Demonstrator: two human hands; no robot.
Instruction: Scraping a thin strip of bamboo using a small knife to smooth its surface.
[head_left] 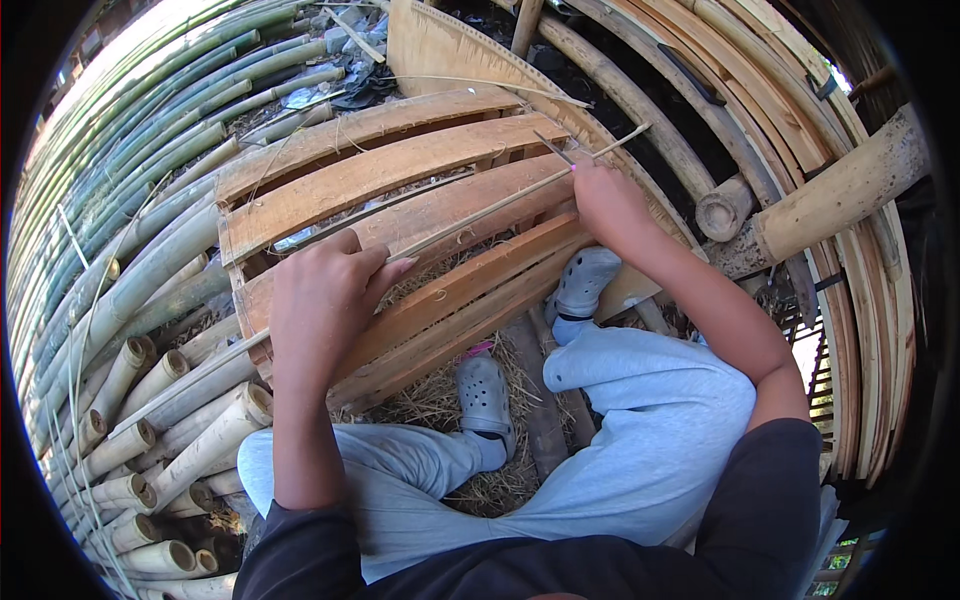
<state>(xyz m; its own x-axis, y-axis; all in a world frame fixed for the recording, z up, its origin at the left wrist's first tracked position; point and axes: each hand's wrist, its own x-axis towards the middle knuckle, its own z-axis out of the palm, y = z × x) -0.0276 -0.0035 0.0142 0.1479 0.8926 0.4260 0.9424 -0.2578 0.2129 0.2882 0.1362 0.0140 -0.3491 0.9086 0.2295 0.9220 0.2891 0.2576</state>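
Note:
A long, thin bamboo strip (pixel 475 216) runs slantwise over a slatted wooden pallet (pixel 390 172). My left hand (pixel 325 295) is closed round the strip above the pallet's left part, and its thumb points right along it. Over the pallet's right end, my right hand (pixel 612 205) is closed on a knife (pixel 553 146). The knife's narrow dark blade sticks out up and left, by the strip; its handle is hidden in my fist. Beyond my right hand the strip's far end pokes out. Thin curled shavings (pixel 462 238) lie on the slats.
Stacked bamboo poles (pixel 160 375) fill the left side. Long wooden boards (pixel 770 95) curve along the right, near a thick bamboo post (pixel 845 190). A pale wooden panel (pixel 440 45) stands behind the pallet. My clog-shod feet rest on straw (pixel 425 445) in front of it.

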